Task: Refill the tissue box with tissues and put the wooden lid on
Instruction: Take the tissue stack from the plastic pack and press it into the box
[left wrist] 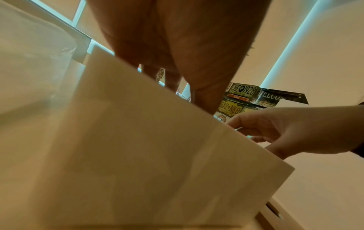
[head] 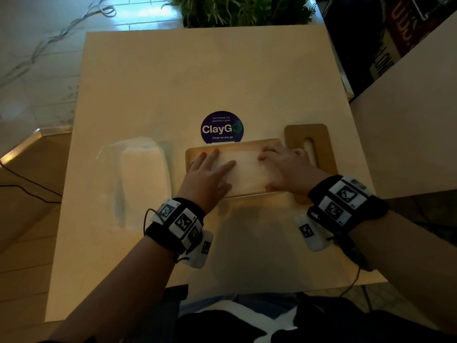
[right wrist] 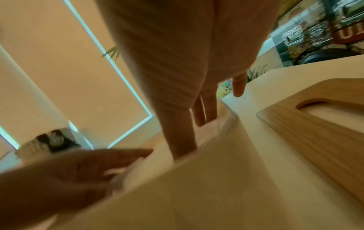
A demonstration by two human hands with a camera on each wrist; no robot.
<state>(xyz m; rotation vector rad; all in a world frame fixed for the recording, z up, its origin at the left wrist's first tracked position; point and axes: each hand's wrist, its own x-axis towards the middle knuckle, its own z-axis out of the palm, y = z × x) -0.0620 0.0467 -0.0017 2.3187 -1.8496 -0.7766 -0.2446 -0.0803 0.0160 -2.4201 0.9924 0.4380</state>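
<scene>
Tissue box (head: pixel 193 154) open in the middle of the tabletop (head: pixel 197 70); pale tissues (head: pixel 247 167) filling it to the top, plain in the head view; side wall of the box close up in the left wrist view (left wrist: pixel 147 155) and in the right wrist view (right wrist: pixel 197 194).

Left hand (head: pixel 210 172) flat on the tissues at the 9 o'clock end of the box, fingers straight and spread, pressing down; seen from below in the left wrist view (left wrist: pixel 177 46). Right hand (head: pixel 286 164) on the tissues at the 3 o'clock end, fingers reaching down into the box, thumb at the near edge; fingers (right wrist: pixel 204 112) dipping behind the box wall in the right wrist view. Both hands apart, one at each end, gripping nothing.

Wooden lid (head: pixel 309 134) lying flat on the tabletop just beside the box at 3 o'clock, long slot in its middle, partly hidden by the right hand; clear in the right wrist view (right wrist: pixel 315 132).

Clear plastic pack (head: pixel 143 174) with more white tissues at 9 o'clock of the box; round blue sticker (head: pixel 221 127) at 12 o'clock, touching the far edge of the box; green plant (head: pixel 242 8) past the far edge of the tabletop.
</scene>
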